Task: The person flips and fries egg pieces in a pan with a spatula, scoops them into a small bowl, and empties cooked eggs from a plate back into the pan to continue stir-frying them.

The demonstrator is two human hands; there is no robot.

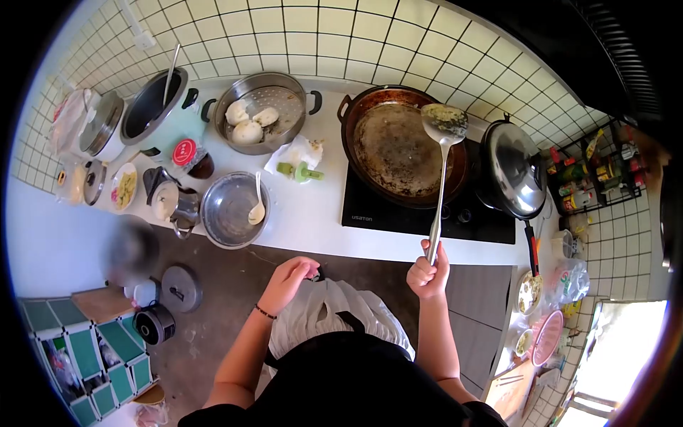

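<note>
My right hand is closed around the handle of a metal ladle. The ladle points away from me, and its bowl, coated with greenish food, is over the right part of a large brown wok. Browned residue marks the wok's inside. My left hand hovers in front of my apron, fingers curled together with nothing visible in them. Beyond that hand, a metal bowl with a pale spoon in it rests on the counter.
A lidded pan stands right of the wok on the black cooktop. Left are a steamer with white buns, a rice cooker and a metal cup. Plates and a pink basket line the right counter.
</note>
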